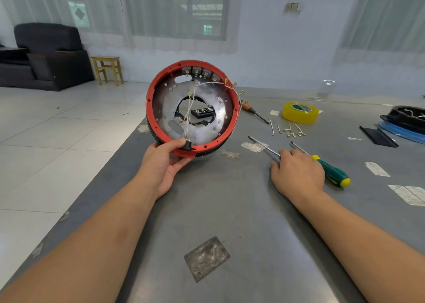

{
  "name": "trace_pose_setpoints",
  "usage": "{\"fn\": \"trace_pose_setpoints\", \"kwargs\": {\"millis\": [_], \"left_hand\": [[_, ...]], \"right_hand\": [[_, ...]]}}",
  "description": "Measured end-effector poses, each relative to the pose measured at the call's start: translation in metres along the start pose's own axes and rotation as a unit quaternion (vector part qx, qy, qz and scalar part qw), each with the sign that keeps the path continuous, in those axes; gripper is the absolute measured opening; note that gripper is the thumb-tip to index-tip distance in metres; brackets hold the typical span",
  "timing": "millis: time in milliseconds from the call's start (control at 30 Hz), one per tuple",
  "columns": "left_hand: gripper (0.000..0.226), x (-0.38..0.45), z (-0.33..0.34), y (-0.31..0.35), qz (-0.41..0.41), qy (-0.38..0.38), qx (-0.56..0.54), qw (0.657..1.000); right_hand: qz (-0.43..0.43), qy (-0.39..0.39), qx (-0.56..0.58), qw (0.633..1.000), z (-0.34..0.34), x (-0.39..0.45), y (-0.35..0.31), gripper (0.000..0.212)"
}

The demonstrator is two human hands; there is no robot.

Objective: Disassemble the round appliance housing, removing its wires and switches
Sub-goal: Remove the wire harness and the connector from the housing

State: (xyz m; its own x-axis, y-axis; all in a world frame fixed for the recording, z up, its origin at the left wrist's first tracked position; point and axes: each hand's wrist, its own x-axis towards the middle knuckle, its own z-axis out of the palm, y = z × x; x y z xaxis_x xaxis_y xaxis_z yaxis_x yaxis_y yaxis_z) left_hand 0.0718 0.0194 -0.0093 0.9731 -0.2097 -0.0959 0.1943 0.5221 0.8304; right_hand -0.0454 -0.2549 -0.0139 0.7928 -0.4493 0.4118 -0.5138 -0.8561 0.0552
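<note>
Housing stands on edge, open face toward me, gripped at its near rim by my left hand; right hand rests flat on a screwdriver well to its right.

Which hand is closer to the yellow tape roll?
Right. The right hand lies on the table below the yellow tape roll; the left hand is farther left, holding the red housing.

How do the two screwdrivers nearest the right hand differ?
The green-handled screwdriver lies free beside the right hand, handle fully showing; the other screwdriver shows only its bare metal shaft, its handle end hidden under that hand's fingers. Both lie flat on the grey table, tips pointing away.
</note>
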Motion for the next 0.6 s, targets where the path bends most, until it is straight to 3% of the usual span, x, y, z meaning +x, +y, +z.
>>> {"fn": "trace_pose_setpoints", "kwargs": {"millis": [167,400,600], "left_hand": [[0.049,-0.001,0.005,0.001,0.019,0.023,0.025,0.999],[0.046,-0.002,0.009,0.008,0.040,0.087,0.074,0.993],[0.049,0.000,0.003,0.015,0.008,0.077,0.091,0.993]], "right_hand": [[-0.023,-0.011,-0.004,1.000,-0.001,-0.001,0.001,0.023],[-0.096,0.003,0.055,0.994,-0.010,-0.013,-0.005,0.027],[-0.169,-0.014,0.085,0.982,-0.016,-0.011,0.001,0.022]]}}
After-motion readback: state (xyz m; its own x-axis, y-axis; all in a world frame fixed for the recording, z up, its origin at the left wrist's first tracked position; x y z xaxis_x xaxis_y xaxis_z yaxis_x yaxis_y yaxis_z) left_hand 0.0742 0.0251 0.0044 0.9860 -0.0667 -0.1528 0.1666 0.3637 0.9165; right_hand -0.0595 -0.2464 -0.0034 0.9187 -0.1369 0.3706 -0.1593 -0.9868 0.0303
